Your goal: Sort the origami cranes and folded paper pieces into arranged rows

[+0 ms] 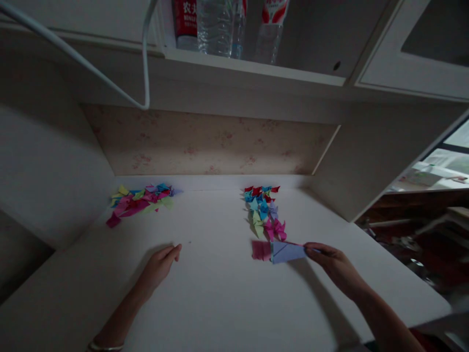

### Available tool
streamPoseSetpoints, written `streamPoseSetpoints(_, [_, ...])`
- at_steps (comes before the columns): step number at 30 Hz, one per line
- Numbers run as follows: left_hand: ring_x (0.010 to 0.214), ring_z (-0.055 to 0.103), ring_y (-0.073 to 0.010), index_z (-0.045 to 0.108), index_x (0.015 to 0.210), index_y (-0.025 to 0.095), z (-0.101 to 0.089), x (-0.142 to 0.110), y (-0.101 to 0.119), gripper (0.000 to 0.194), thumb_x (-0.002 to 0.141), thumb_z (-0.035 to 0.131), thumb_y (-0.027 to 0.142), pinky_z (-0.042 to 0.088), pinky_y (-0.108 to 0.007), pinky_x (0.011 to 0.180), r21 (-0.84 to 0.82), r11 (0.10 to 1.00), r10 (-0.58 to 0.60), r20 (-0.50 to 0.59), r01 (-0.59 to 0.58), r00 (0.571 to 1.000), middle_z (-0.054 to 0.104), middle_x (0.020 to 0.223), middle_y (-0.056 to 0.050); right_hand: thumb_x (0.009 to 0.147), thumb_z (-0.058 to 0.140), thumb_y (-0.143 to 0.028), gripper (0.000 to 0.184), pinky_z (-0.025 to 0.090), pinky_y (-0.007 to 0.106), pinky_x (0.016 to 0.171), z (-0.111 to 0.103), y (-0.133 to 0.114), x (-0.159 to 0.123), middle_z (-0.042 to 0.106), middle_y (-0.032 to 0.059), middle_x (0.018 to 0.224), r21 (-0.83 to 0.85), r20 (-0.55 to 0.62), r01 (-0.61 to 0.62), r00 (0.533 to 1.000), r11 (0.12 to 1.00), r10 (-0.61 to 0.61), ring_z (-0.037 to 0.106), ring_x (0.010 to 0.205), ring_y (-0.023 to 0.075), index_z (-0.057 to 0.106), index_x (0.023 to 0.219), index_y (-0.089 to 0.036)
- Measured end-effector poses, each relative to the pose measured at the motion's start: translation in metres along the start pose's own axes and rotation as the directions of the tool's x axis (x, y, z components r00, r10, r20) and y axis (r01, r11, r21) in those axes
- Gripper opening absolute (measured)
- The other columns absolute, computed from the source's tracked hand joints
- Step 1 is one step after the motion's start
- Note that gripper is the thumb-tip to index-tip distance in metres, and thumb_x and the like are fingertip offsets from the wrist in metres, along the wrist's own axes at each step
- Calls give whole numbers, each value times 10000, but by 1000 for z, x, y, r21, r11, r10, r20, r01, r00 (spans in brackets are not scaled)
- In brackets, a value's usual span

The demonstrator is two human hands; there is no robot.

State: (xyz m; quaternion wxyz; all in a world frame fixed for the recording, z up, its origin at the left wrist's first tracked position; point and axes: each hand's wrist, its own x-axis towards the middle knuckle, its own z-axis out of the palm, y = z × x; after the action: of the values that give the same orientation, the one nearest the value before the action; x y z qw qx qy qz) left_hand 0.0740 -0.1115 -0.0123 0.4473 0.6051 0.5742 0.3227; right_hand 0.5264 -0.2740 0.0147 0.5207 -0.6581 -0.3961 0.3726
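My right hand (331, 264) pinches the pointed right end of a lavender sheet of folded paper (288, 253) with visible crease lines. The left edge of that sheet meets a pink square of paper (261, 250) on the white desk. Above them lie small folded paper figures: a magenta one (275, 229), a pale green one (257, 225), and blue, lavender and red ones farther back. My left hand (161, 266) is closed on the left side of the desk, with no object showing in its fingers. A band circles the left wrist.
A pile of colourful folded papers (141, 200) lies at the desk's back left. Over the white desk (220, 303) hangs a shelf (256, 68) with water bottles (216, 29). A white cable (146, 73) dangles at the upper left. Side panels bound the desk.
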Motion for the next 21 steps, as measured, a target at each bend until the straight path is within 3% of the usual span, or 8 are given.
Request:
streamPoseSetpoints(4, [395,269,-90,470,556,210,0,-1,1,556,627,483,762,202,-215,399,6,1000,7,-11,-7,1000,279,422,89,605,797,-405,300,497,324,875,-56,19,18,723,114,952,22,-69,-73,995,997,74,645,939,255,761,815,-194])
streamPoseSetpoints(7, [390,266,-89,467,552,211,0,0,-2,539,634,496,743,203,-213,397,1,1000,15,-21,-15,1000,276,417,89,583,803,-402,306,509,338,864,-75,28,26,728,120,928,22,-90,-81,992,996,83,654,925,265,765,804,-193])
streamPoseSetpoints(11, [385,266,-93,457,534,215,2,3,-5,539,624,491,746,193,-216,394,1,1000,16,-36,-16,999,257,401,89,582,786,-444,371,510,364,847,-73,29,31,733,121,892,-68,-88,-60,995,996,54,660,891,271,760,823,-163])
streamPoseSetpoints(15, [394,269,-96,456,534,215,2,5,-9,531,636,483,736,194,-218,404,6,1000,19,-39,-19,999,263,408,86,564,761,-491,366,491,372,833,-65,32,38,740,95,854,-287,-118,-12,993,958,-23,657,860,282,755,776,-193])
streamPoseSetpoints(21, [433,278,-99,462,559,207,2,4,-13,455,733,487,626,218,-215,450,1,998,64,-9,-64,998,265,450,85,564,691,-526,375,491,361,782,-70,57,47,744,82,874,-479,-148,23,983,878,-107,663,859,297,737,789,-229])
